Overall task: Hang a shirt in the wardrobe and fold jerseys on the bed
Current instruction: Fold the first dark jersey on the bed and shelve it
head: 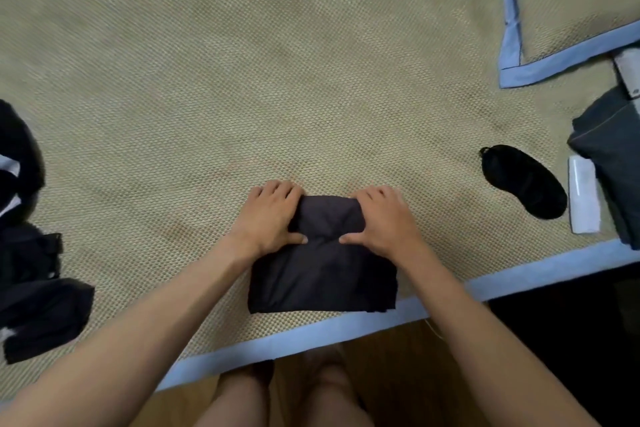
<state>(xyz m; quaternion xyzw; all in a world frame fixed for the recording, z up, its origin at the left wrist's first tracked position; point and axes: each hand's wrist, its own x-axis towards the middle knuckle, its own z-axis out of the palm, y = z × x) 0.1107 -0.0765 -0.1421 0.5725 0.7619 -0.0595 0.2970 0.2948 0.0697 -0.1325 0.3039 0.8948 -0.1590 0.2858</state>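
Hands fold dark jersey [323, 267] on mat [242, 80].
Left hand [273, 215] and right hand [384, 218] grip the jersey's far fold, fingers curled over it.

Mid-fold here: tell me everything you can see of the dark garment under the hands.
The dark garment is a near-black, matte, thin-looking fabric folded into a compact rectangle with soft creases. It lies flat on the woven mat, close to the mat's blue border and the near bed edge. Its far end looks rolled or turned over. The left hand and right hand grip that far end, fingers curled over it, thumbs pressing on top. No print or label shows.
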